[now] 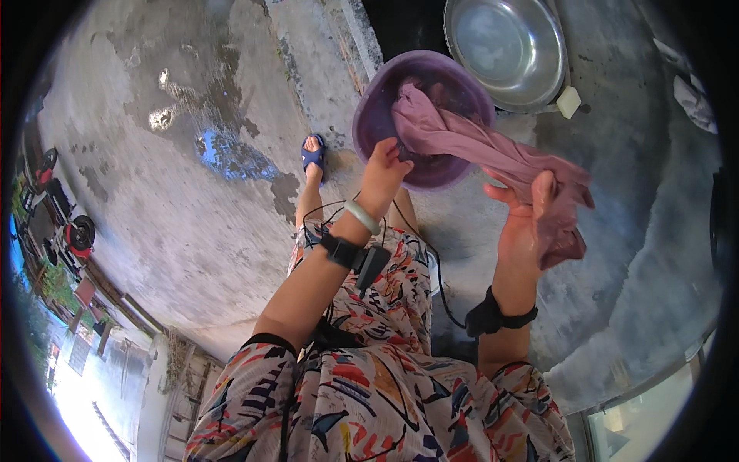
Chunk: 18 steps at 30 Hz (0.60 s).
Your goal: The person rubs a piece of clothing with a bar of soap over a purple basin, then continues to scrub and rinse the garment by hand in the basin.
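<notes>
A wet, twisted pink cloth (493,146) runs from inside a purple basin (371,131) up to my right hand (519,223). That hand grips the cloth between thumb and fingers, and the loose end hangs over its outer side. My left hand (382,175) hovers by the near left rim of the basin, its fingers loosely bent and apart with nothing in them. More dark, wet fabric seems to lie in the basin under the cloth, but its shape is hard to make out.
A large metal basin (504,46) stands beyond the purple one at the right. A pale yellow block (569,102) lies by its rim. White cloth (694,102) sits at the far right. Puddles (231,158) wet the concrete floor; a red motorbike (79,235) stands far left.
</notes>
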### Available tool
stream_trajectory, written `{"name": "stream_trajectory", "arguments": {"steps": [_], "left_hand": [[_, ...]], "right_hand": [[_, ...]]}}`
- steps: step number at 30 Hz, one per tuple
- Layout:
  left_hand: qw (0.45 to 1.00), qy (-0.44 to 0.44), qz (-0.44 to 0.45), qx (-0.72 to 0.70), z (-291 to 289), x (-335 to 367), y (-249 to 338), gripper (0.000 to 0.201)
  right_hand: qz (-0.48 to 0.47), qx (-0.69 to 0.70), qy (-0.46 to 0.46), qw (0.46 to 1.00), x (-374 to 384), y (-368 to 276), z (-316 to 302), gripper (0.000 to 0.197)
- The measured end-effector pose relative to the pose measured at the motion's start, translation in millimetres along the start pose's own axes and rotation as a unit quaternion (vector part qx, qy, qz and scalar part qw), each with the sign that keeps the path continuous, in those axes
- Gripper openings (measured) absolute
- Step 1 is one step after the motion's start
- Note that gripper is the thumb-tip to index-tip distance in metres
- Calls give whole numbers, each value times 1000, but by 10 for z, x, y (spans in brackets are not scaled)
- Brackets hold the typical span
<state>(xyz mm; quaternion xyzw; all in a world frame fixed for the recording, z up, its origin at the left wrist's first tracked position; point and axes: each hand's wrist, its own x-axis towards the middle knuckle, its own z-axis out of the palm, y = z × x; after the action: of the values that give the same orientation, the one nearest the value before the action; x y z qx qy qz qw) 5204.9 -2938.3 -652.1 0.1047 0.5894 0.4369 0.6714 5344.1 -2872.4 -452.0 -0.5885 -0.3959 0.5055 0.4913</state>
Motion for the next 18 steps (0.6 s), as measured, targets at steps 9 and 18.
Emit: {"name": "stream_trajectory", "arguments": {"steps": [9,18], "left_hand": [[998,62,-26,0,216,573,-549,67],[996,75,20,36,121,578,-67,23]], "right_hand": [[-1,46,66,997,-261,-536,297,35],[-15,-103,138,985,-39,-201,98,41]]}}
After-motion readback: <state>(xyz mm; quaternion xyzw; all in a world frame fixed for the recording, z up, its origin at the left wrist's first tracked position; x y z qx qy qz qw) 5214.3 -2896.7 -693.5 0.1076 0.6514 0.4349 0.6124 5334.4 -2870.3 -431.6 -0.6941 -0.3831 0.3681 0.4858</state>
